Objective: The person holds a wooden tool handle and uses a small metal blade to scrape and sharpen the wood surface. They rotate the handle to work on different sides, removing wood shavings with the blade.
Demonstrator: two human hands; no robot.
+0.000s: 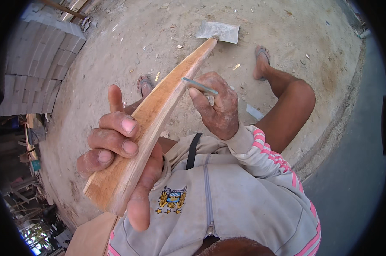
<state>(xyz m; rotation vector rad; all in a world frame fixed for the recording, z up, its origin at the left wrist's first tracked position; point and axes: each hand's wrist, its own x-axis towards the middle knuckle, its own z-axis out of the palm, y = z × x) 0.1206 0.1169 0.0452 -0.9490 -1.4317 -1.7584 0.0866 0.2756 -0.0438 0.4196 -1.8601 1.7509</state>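
Note:
A long tapered piece of pale wood (pixel 169 96) runs diagonally from low left to upper middle. My left hand (pixel 120 141) is closed on its wide lower part, three fingers across the top face, thumb underneath and forefinger raised. My right hand (pixel 214 102) grips a thin, pale greenish strip (pixel 201 86), glass-like, whose tip rests on the wood's edge near the middle. At the narrow far end is a grey rectangular metal blade (pixel 218 30); whether it is fixed to the wood I cannot tell.
Pale block stacks (pixel 39 64) stand at left, with timber clutter (pixel 33 145) below. A board (pixel 88 234) lies at lower left. My bare legs (pixel 287 102) and sandalled feet are spread on dusty, debris-strewn ground (pixel 265 25). A smooth grey surface (pixel 346 153) borders the right.

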